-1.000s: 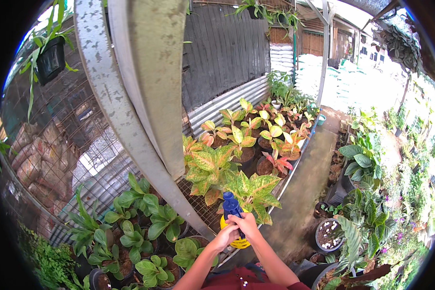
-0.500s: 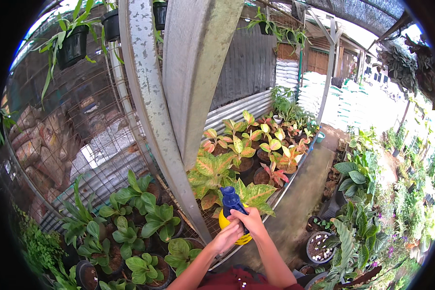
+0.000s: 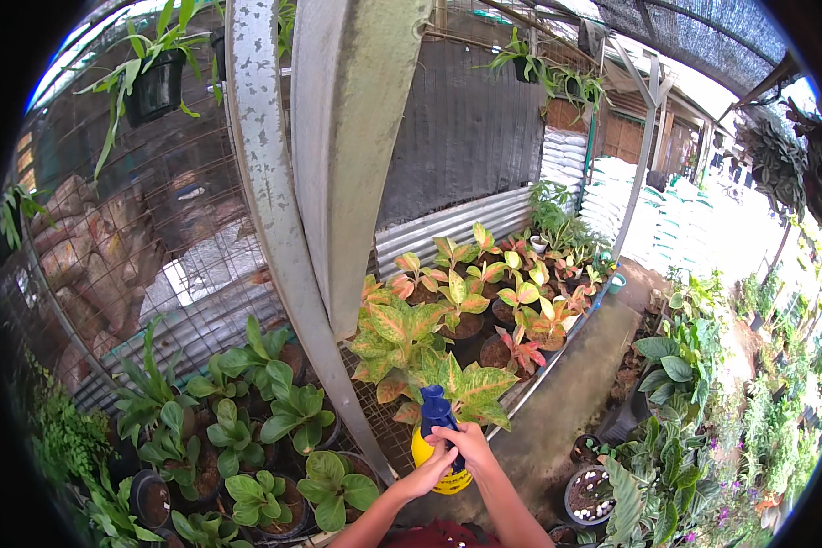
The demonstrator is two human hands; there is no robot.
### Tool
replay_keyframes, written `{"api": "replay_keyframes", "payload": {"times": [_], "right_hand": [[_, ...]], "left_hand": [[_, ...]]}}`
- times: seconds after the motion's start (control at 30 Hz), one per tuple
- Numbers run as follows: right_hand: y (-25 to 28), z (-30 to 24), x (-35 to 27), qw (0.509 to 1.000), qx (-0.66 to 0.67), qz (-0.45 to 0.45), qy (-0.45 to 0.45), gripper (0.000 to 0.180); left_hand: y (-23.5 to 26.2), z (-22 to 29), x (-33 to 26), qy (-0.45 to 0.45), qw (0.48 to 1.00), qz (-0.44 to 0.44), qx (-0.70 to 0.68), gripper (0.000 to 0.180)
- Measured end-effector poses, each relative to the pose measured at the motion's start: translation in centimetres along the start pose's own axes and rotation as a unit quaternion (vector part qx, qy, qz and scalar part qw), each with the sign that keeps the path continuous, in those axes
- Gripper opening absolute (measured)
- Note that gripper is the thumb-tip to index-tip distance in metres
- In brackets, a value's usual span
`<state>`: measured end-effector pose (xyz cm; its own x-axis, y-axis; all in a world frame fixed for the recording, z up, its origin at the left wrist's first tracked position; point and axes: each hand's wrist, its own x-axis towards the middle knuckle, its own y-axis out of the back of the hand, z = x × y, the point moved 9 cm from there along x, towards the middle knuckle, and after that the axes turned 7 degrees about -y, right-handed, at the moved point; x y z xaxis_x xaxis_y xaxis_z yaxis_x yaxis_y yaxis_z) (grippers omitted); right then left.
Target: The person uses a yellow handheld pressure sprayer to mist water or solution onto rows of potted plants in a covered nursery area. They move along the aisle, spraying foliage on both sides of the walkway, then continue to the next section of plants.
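Observation:
A yellow pump sprayer (image 3: 422, 447) with a dark blue top is held upright in front of me, low in the picture. My right hand (image 3: 467, 446) wraps round its blue handle, thumb and fingers bent over it. From the left, my left hand (image 3: 434, 469) presses against the same handle, its fingers meeting those of the right; part of its grip is hidden. Just beyond the sprayer's head spread the broad speckled leaves of a green and pink potted plant (image 3: 473, 387).
A galvanized metal post (image 3: 283, 183) rises close at left. Potted green plants (image 3: 294, 416) stand below it, beside a wire mesh fence. To the right run a concrete walkway (image 3: 575, 384) and a pot with white pebbles (image 3: 589, 494). White sacks (image 3: 612, 196) are stacked far back.
My view has shifted, and the sprayer with both hands now sits lower in the picture. Both hands keep hold of it.

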<state>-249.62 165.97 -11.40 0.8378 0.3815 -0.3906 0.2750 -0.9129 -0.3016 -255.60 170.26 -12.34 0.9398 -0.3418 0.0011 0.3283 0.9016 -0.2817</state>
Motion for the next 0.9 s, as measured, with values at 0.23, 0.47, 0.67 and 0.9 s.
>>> {"api": "replay_keyframes", "payload": {"times": [0.23,0.47,0.67,0.9], "right_hand": [[1.4,-2.2,0.9,0.998,0.052,-0.003,0.031,0.012],[0.5,-6.4,-0.4,0.994,0.016,0.007,0.104,0.016],[1.5,-2.1,0.6,0.998,0.023,0.025,0.059,0.016],[3.9,5.5,2.5,0.998,0.004,0.051,-0.021,0.015]], "left_hand": [[-0.4,8.2,-2.4,0.006,0.881,-0.011,0.473,0.074],[8.5,8.0,2.8,-0.08,0.927,0.288,0.227,0.069],[9.8,-1.1,11.4,-0.06,0.973,0.206,-0.084,0.057],[14.0,-12.7,9.7,-0.012,0.933,0.355,0.056,0.058]]}}
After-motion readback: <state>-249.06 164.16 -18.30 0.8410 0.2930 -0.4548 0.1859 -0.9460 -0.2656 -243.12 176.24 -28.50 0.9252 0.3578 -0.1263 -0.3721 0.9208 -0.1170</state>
